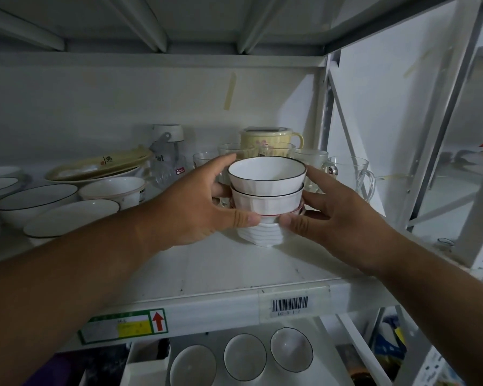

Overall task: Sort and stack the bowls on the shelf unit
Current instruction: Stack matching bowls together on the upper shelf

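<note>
Bowls (267,201) stand stacked on the shelf (234,277), just before the glass mugs (354,176); our left hand (195,207) and right hand (329,215) clasp the stack with curled fingers. We should press evenly from both sides and keep the stack upright, because the ribbed bottom bowl (260,236) looks narrow.

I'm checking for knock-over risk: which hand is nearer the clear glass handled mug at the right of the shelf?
Right. The right hand grips the stack of white bowls on the side facing the clear glass handled mug; the left hand grips the stack's far side.
</note>
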